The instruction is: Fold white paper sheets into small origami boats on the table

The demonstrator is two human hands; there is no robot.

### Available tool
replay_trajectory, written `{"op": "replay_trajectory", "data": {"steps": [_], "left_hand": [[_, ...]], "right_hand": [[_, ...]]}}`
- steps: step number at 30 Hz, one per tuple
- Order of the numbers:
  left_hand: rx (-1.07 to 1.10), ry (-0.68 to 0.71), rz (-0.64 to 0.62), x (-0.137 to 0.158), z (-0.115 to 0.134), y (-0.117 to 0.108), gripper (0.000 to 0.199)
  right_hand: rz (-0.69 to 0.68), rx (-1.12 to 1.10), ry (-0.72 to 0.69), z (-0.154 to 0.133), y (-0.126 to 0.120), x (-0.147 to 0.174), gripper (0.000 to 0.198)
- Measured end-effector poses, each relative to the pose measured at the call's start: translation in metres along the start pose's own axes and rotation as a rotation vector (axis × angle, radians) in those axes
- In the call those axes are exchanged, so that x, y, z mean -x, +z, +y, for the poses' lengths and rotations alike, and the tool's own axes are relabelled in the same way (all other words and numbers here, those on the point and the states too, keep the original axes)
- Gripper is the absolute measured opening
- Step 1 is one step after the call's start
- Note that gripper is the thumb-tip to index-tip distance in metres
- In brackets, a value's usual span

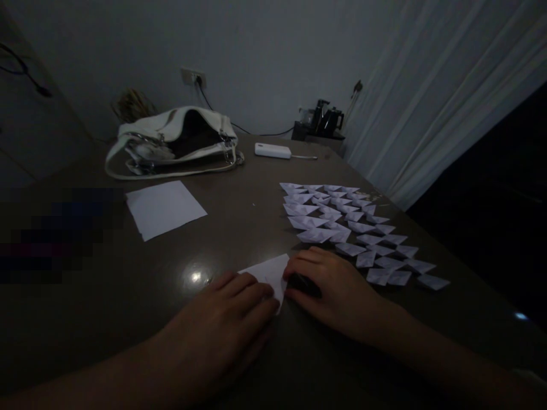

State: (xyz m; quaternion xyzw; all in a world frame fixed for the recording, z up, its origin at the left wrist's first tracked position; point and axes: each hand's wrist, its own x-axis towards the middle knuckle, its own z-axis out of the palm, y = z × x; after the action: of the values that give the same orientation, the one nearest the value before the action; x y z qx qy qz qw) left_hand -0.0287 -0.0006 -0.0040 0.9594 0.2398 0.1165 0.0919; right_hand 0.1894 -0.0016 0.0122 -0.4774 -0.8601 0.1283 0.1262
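Observation:
A small white piece of folded paper (270, 272) lies on the dark table (239, 228) near its front edge. My left hand (226, 319) lies flat on the paper's left part, fingers pressing down. My right hand (329, 287) rests on its right edge, fingers curled against it. The paper's lower part is hidden under both hands. Just right of my right hand, several folded white paper pieces (350, 228) lie spread in rows.
A stack of white square sheets (164, 208) lies at the left middle. A white handbag (175, 142) stands open at the back, a white power bank (272, 150) with a cable beside it. A kettle (327, 121) stands at the far corner; curtains (436, 97) hang on the right.

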Motion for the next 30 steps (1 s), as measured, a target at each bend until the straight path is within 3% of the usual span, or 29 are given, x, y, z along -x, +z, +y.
{"op": "replay_trajectory", "data": {"steps": [4, 7, 11, 20, 25, 30], "left_hand": [[0.004, -0.157, 0.021, 0.0, -0.002, -0.002, 0.027], [0.038, -0.195, 0.007, 0.0, -0.002, -0.004, 0.027], [0.095, -0.157, -0.013, 0.001, -0.001, -0.004, 0.027], [0.115, -0.078, 0.069, 0.002, -0.004, 0.0, 0.032], [-0.003, 0.025, 0.188, -0.001, -0.009, 0.004, 0.017], [-0.045, 0.107, 0.285, -0.002, -0.013, 0.008, 0.019]], "right_hand": [[0.006, 0.001, 0.007, -0.001, -0.001, 0.001, 0.015], [0.012, 0.006, 0.011, -0.002, -0.001, 0.001, 0.016], [0.019, 0.012, 0.017, 0.001, 0.0, 0.001, 0.021], [0.026, 0.006, 0.014, 0.015, -0.003, -0.002, 0.018], [0.023, 0.02, 0.004, 0.015, -0.002, -0.003, 0.015], [0.029, 0.018, -0.011, 0.014, 0.0, -0.003, 0.015]]}}
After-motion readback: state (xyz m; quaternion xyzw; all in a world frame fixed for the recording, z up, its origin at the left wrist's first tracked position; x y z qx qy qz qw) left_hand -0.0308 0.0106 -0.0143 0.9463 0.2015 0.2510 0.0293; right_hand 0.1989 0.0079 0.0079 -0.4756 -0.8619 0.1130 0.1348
